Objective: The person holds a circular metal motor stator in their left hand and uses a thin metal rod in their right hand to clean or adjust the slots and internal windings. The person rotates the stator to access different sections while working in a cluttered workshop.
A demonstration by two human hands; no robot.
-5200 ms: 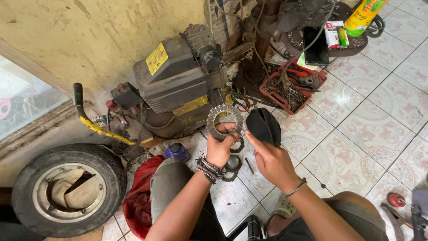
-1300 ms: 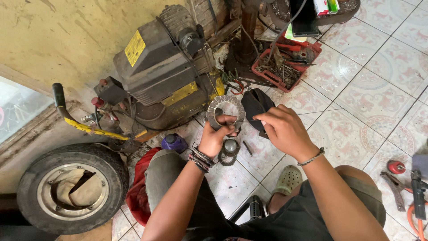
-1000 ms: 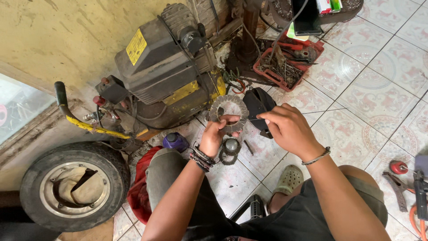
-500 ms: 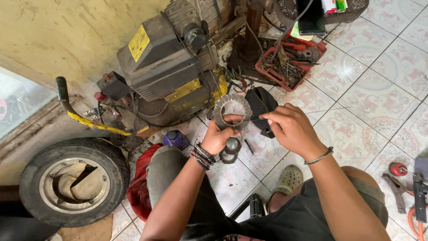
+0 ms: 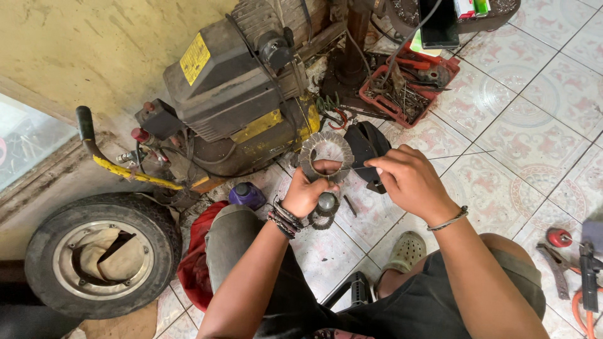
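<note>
My left hand [image 5: 309,191] grips a grey metal ring with toothed slots, a motor stator core [image 5: 325,152], holding it upright by its lower edge with fingers through its opening. My right hand [image 5: 405,179] is beside the ring on its right, fingers pinched on a thin wire [image 5: 461,154] that runs toward the ring. Under my left hand, on the tiled floor, lies a dark ring-shaped part with a round grey knob [image 5: 326,204]. A black cover [image 5: 364,143] lies just behind my right hand.
A dirty grey and yellow air compressor [image 5: 232,94] stands against the wall, ahead left. A wheel with tyre [image 5: 100,257] lies at left, a red cloth [image 5: 195,263] by my knee. A red tray of tools [image 5: 408,85] sits ahead; pliers and a red tool [image 5: 559,242] lie at right.
The view has shifted slightly. My right hand has closed in on the ring and pinches the wire at its edge; my left hand keeps hold of the ring throughout.
</note>
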